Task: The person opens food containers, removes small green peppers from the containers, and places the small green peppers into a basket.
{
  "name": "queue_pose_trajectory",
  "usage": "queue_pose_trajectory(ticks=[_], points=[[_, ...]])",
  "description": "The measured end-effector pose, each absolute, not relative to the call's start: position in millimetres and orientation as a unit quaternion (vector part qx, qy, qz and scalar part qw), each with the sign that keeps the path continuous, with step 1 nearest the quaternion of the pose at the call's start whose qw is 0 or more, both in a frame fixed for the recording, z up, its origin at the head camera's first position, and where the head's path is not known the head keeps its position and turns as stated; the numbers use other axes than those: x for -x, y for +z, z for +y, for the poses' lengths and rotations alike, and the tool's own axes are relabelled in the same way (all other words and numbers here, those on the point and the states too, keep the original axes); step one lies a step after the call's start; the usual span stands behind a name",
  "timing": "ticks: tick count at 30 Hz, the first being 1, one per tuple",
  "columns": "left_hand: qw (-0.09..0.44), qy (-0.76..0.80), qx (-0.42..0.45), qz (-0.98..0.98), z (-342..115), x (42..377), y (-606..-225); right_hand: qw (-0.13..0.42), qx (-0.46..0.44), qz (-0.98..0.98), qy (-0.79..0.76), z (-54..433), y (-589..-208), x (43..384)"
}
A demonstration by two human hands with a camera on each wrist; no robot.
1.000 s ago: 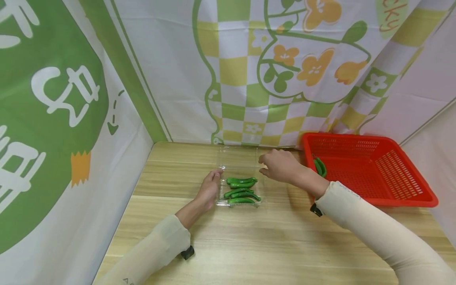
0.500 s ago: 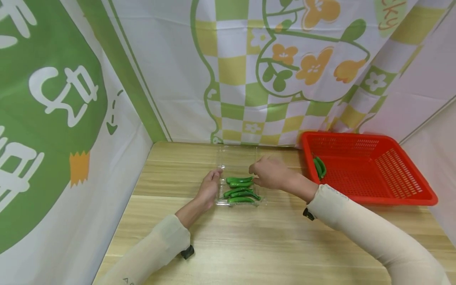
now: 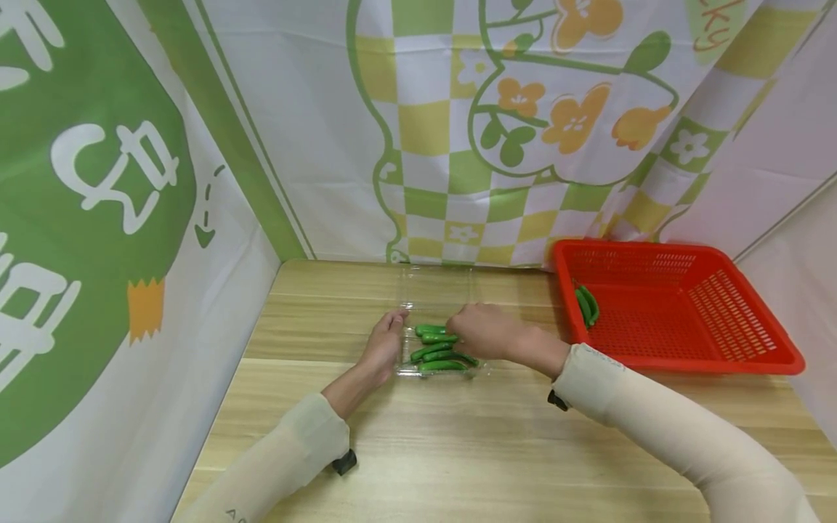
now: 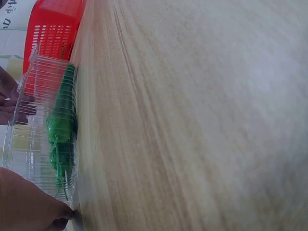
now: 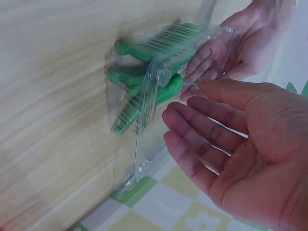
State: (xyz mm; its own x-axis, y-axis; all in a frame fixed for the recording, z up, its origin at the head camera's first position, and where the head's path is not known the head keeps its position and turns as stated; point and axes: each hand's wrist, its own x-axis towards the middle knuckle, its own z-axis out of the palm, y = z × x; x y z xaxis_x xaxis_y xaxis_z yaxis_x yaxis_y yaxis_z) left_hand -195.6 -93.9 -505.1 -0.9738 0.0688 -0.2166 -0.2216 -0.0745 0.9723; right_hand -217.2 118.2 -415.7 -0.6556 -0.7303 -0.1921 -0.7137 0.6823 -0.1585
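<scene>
A clear plastic hinged box (image 3: 407,356) lies with its lid raised back, several green chili peppers (image 3: 439,354) in rows inside. My left hand (image 3: 384,345) holds the box's left side, thumb at the rim near the hinge. In the right wrist view, the left fingers (image 5: 207,62) show through the clear wall. My right hand (image 3: 487,332) is over the right end of the peppers, covering the tips of the upper ones. Up close, the right hand (image 5: 236,130) has loosely bent, spread fingers, with its thumb tip right at a thin pepper stem (image 5: 190,84).
A red plastic basket (image 3: 680,363) stands at the right back of the wooden table (image 3: 418,450), with a few green chili peppers (image 3: 586,305) at its left end. A printed curtain (image 3: 425,131) hangs directly behind the table, and another sheet (image 3: 216,290) borders the left.
My right hand has moved left and toward me, from beside the box to over the peppers' right ends. The left hand and the box have stayed in place.
</scene>
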Motion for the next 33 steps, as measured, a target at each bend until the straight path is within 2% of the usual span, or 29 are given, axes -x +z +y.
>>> queue_pose_trajectory(ticks=[17,27,33], points=[[0.096,0.732,0.061,0.671,-92.9,196.5,-506.7,0.115,0.448,0.886,-0.039,102.3,-436.5,216.4],[0.088,0.733,0.07,0.67,-91.4,196.6,-504.1,0.134,0.443,0.884,-0.063,97.2,-443.3,216.8],[0.084,0.728,0.072,0.677,-90.9,196.9,-503.7,0.127,0.444,0.885,-0.063,94.9,-446.3,216.3]])
